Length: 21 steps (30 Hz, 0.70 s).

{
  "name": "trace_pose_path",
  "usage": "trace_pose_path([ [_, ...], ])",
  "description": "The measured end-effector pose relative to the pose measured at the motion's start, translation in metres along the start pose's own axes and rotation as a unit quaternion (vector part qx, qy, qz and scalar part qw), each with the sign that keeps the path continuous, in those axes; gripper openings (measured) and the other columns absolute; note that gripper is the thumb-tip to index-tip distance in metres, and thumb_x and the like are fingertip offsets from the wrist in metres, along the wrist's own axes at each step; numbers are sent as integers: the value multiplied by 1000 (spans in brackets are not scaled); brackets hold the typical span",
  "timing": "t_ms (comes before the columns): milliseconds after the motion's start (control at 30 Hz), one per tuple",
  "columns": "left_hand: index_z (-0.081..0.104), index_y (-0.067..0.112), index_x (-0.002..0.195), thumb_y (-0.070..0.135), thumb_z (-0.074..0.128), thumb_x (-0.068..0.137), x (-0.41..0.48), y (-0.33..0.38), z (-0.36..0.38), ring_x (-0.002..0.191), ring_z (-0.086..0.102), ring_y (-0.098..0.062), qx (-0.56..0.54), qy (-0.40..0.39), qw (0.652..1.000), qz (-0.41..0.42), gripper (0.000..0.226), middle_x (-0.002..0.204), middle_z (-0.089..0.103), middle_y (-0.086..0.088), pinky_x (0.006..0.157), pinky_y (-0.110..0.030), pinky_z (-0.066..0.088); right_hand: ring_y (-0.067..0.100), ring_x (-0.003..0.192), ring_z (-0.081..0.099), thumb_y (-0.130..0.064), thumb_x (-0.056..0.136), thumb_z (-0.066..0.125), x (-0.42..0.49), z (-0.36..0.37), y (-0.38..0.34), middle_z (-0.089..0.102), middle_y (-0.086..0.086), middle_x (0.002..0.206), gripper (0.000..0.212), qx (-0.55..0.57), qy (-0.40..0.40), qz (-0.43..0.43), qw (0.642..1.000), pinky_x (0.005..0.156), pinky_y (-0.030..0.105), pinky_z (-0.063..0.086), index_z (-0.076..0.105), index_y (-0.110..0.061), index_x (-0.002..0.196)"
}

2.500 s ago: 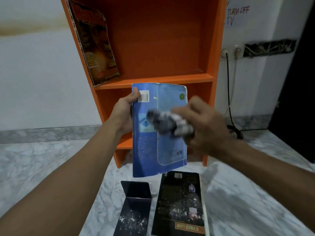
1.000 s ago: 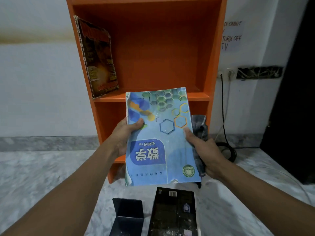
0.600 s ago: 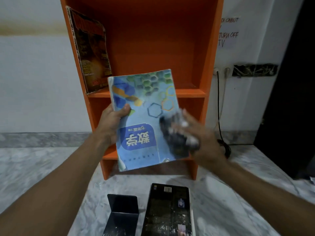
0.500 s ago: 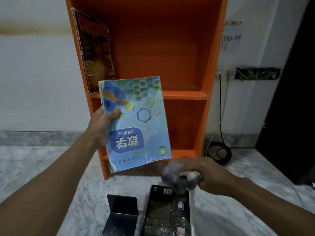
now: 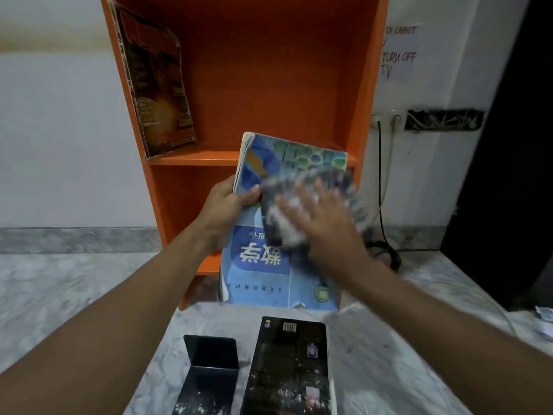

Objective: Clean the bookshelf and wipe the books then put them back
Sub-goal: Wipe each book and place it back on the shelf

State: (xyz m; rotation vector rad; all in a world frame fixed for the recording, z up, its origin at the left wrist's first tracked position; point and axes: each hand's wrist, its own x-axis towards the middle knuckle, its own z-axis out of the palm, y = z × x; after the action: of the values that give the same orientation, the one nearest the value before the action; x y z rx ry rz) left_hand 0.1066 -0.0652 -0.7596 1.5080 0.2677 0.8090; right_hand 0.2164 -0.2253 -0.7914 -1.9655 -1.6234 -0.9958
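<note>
In front of the orange bookshelf I hold up a light blue book, front cover toward me and upside down. My left hand grips its left edge, thumb on the cover. My right hand presses a grey-and-white cloth flat against the upper cover with its fingers spread; hand and cloth are blurred by motion. A dark magazine leans against the left wall of the upper shelf.
A black book lies on the marble floor below the blue book, with a black metal bookend to its left. A black cable hangs from a wall socket right of the shelf. A dark door stands at far right.
My right hand, which had dropped low with the bunched cloth, has come back up onto the cover. The book has shifted right and is more upright.
</note>
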Motion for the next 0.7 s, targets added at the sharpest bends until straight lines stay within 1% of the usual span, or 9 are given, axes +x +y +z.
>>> trace_pose_path([
  [100, 67, 12, 104, 3, 59, 94, -5, -7, -13, 75, 73, -17, 27, 11, 1000, -9, 16, 87, 75, -1, 66, -31, 60, 41, 121, 56, -13, 65, 73, -57, 8, -26, 58, 13, 134, 63, 42, -174, -129, 975, 94, 56, 46, 60, -24, 126],
  [167, 67, 14, 103, 4, 60, 93, -7, -13, -22, 76, 73, -17, 35, 18, 999, -20, 15, 86, 76, 0, 66, -32, 59, 26, 113, 62, -7, 62, 67, -58, -6, -29, 66, -1, 123, 61, 141, -329, -62, 932, 89, 40, 53, 65, -31, 119],
  [233, 67, 13, 103, 4, 59, 94, -6, -15, -24, 79, 73, -19, 26, 32, 999, -21, 15, 89, 76, -2, 69, -33, 58, 17, 103, 65, -9, 64, 57, -35, -23, -21, 72, -6, 108, 56, 217, -299, 60, 927, 85, 38, 54, 67, -36, 112],
  [300, 67, 10, 107, 4, 56, 95, -4, -16, -20, 85, 73, -22, 2, 35, 999, -27, 16, 97, 75, -7, 74, -35, 58, 17, 91, 67, -13, 66, 57, -1, -45, -12, 74, -5, 96, 48, 259, -128, 128, 949, 79, 38, 56, 70, -36, 106],
  [400, 66, 9, 109, 6, 53, 98, -2, -16, -3, 89, 71, -28, -33, 10, 999, -41, 18, 103, 73, -13, 84, -43, 57, 27, 111, 61, -4, 73, 57, 47, -67, 6, 68, 9, 119, 56, 201, 113, 153, 961, 89, 46, 52, 65, -25, 124],
  [467, 66, 9, 108, 8, 52, 98, 0, -12, 11, 89, 69, -29, -48, -4, 998, -42, 17, 102, 72, -14, 87, -44, 56, 33, 136, 40, 5, 76, 55, 60, -63, 7, 42, 15, 149, 74, 146, 59, 183, 970, 107, 51, 39, 47, -25, 142],
  [533, 65, 10, 110, 11, 49, 100, -1, -7, 21, 86, 70, -28, -74, -14, 996, -48, 19, 103, 72, -13, 80, -41, 58, 41, 143, 23, 0, 83, 50, 42, -42, -6, 21, 15, 159, 75, 49, -62, 160, 984, 110, 56, 33, 33, -29, 150],
  [633, 65, 13, 114, 15, 45, 102, -3, -5, 18, 95, 70, -30, -104, -11, 993, -58, 23, 110, 72, -13, 83, -42, 58, 48, 139, 27, 4, 83, 47, -8, -19, -32, 23, 15, 158, 74, 11, -133, 45, 990, 97, 59, 43, 35, -26, 150],
  [700, 65, 15, 114, 17, 45, 103, -4, -8, 6, 104, 68, -36, -108, 12, 992, -67, 22, 114, 71, -14, 91, -49, 55, 36, 139, 34, 2, 84, 52, -38, -12, -42, 34, 9, 155, 68, 60, -251, -29, 966, 97, 48, 43, 43, -28, 145],
])
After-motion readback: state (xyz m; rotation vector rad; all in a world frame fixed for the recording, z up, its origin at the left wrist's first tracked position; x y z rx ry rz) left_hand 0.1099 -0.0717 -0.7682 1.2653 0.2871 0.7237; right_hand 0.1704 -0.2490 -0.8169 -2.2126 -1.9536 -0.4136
